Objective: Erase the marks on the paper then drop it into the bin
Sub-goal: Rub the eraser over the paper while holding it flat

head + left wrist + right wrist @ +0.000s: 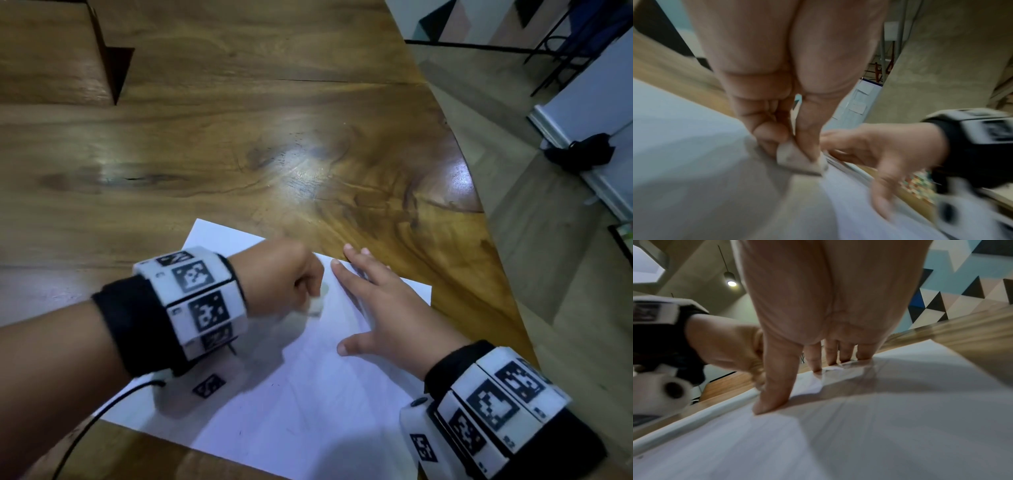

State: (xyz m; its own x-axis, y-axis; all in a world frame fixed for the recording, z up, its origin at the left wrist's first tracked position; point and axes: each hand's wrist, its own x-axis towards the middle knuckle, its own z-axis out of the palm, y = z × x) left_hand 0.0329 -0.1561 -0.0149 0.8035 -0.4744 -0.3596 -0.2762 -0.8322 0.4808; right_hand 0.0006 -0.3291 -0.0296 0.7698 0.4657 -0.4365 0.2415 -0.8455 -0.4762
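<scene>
A white sheet of paper (308, 394) lies on the wooden table (239, 154) near its front edge. My left hand (284, 277) is curled above the sheet's upper part and pinches a small white eraser (317, 306), whose end touches the paper. The left wrist view shows the eraser (797, 160) between thumb and fingers, pressed on the paper (684, 138). My right hand (380, 305) lies flat with fingers spread on the sheet's right edge, holding it down. In the right wrist view its fingers (774, 386) press the paper (879, 426). Marks are faint and blurred. No bin is in view.
A raised wooden block (51, 51) stands at the table's far left. The table's curved right edge (479, 192) drops to the floor. A black cable (102, 411) trails from my left wristband over the paper's left corner. A dark object (582, 152) lies on the floor.
</scene>
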